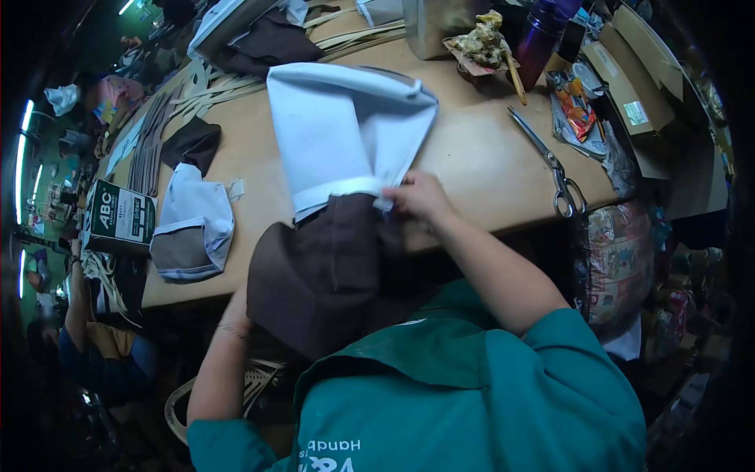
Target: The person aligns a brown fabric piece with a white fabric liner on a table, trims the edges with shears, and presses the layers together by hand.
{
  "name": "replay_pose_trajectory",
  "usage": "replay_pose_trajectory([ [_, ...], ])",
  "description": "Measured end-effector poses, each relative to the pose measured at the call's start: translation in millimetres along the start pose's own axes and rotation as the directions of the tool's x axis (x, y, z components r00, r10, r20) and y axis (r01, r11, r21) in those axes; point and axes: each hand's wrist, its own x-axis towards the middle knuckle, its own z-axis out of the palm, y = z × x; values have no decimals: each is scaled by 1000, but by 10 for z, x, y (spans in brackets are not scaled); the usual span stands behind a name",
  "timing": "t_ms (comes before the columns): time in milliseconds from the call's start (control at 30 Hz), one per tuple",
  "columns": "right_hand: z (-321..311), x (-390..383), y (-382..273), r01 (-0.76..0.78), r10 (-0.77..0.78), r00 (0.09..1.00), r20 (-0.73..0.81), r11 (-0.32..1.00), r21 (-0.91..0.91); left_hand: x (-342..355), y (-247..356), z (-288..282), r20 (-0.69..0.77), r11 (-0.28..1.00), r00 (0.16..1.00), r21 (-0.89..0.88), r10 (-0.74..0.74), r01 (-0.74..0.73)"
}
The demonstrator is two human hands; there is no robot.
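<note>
So the piece (322,141) is held at the front of the surface (487,181), with its pale blue part lying over it and its brown cloth (314,275) hung past the near edge. One side of it, right by the whitish band, is pinched by the right hand (419,197), fingers clamped on the edge. The left wrist (237,313) is seen just below the brown cloth, but the left hand is mostly covered, so whether those fingers are apart or together can't be told.

Just to the left, a second piece (193,232) in white and grey-brown has been left, with a green-and-white box (118,219) beside it. Dark strips (149,149) and pale strips (216,94) are spread further back. Over on the right, scissors (557,169) are laid with the handles nearest the person. Behind them, a purple bottle (543,39) and an open carton (629,94) are parked.
</note>
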Motion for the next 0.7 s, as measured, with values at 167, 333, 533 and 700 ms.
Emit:
replay_pose_trajectory([
  [167, -272, 364, -53, 79, -68, 991, -118, 993, 91, -706, 178, -739, -424, 616, 905, 704, -34, 353],
  [333, -256, -347, -50, -73, 37, 989, 143, 965, 251, 12, 1968, 298, -307, 657, 599, 523, 739, -543],
  [533, -489, -282, 46, -42, 41, 999, 14, 985, 170, 1086, 1571, 1074, 201, 488, 720, 613, 664, -621],
  [700, -544, -180, 112, 104, -110, 991, -80, 992, -76, 612, 1146, 412, 86, 478, 996, 873, 40, -94],
])
